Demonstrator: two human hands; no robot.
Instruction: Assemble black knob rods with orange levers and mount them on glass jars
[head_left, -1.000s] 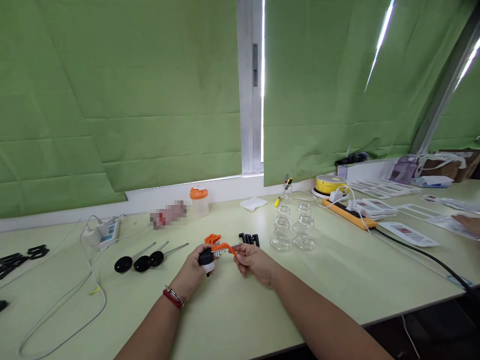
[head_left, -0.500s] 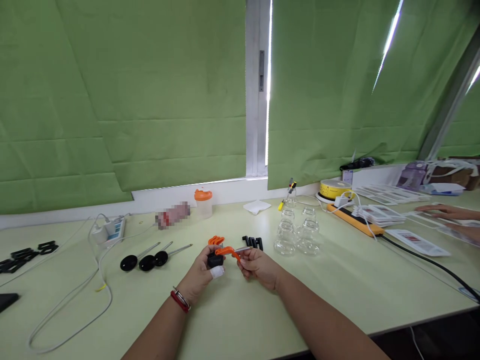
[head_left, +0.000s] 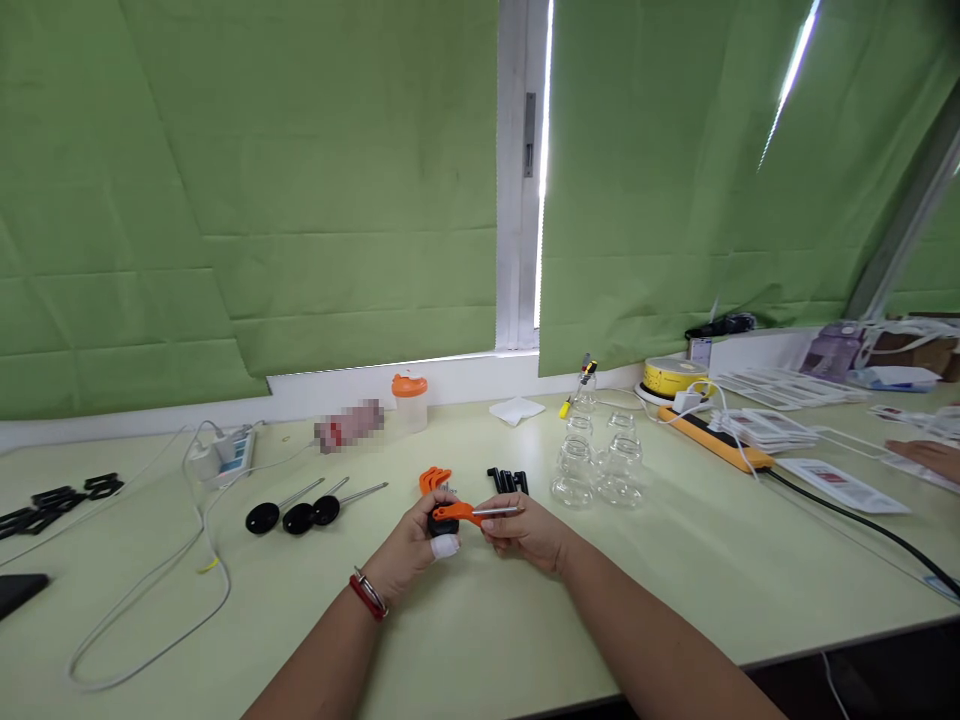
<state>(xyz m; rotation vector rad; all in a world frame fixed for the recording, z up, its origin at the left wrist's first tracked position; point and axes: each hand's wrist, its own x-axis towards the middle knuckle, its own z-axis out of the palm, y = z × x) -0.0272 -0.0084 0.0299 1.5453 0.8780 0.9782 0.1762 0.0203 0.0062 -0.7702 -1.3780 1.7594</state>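
Note:
My left hand (head_left: pixel 421 532), with a white wrap on the thumb, is closed around a black plastic part (head_left: pixel 442 524). An orange plastic handle (head_left: pixel 454 511) lies against that part and reaches across to my right hand (head_left: pixel 525 532). The fingers of my right hand are closed on the handle's right end. A thin silver rod (head_left: pixel 496 511) runs along the top of those fingers; what it joins to is hidden. Just behind my hands are more orange handles (head_left: pixel 435 480) and several black plastic pieces (head_left: pixel 508 482).
On the left lie three black discs with metal rods (head_left: pixel 298 517), white cables (head_left: pixel 225 590) and black frames (head_left: pixel 56 508). Clear glass jars (head_left: pixel 598 470) stand right of centre. An orange-lidded cup (head_left: pixel 409 404), an orange power strip (head_left: pixel 712 440) and another person's hand (head_left: pixel 926 458) are farther off.
The orange handle and silver rod now lie more level, and the handle has turned against the black part. At far right, the other person's hand has drawn back toward the edge.

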